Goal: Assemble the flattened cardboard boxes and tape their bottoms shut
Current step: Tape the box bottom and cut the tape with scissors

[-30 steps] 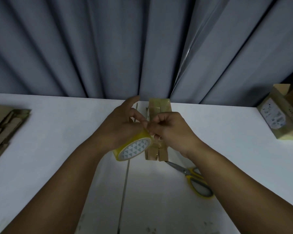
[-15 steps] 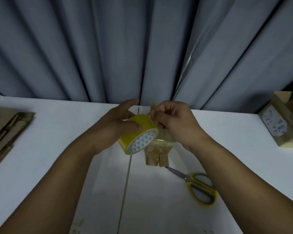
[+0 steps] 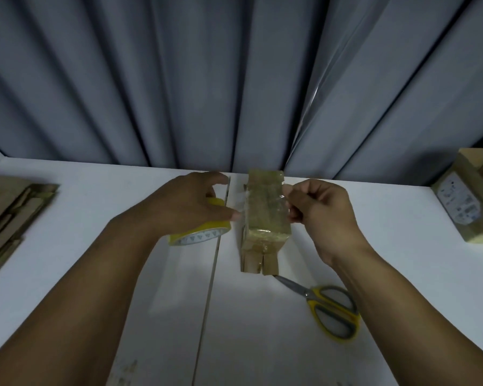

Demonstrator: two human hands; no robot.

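Nearest, on the white tabletop [image 3: 95,224]: yellow-handled scissors [image 3: 329,310], blades together, tip just beside the foot of a small cardboard box [image 3: 265,218]. Untouched by either hand.

Further in, at the middle: that box, standing bottom-up on its open flaps, upturned face and near side already glossy with clear tape. To its left, left hand [image 3: 190,207] curled over a yellow roll of tape [image 3: 198,236], gripping it low, on or just above the tabletop; cannot tell which. To its right, right hand [image 3: 321,215], fingers closed in a pinch on the free end of a clear tape strip [image 3: 241,203] at the box's right edge. Strip drawn from the roll across the upturned face; whether fully pressed down, hard to tell through the glare.

Further back, far left: stack of flattened cardboard boxes [image 3: 9,218], not yet folded up. Far right: one assembled box [image 3: 469,196] with a printed label, set well apart from the work. Behind everything, a grey pleated curtain [image 3: 234,79].

By the look of it, somewhere in the middle: one box apparently done, a second being sealed, its strip not yet cut from the roll. Probably left to do: pressing the strip down, cutting it with the scissors, then working through the whole stack of flats.
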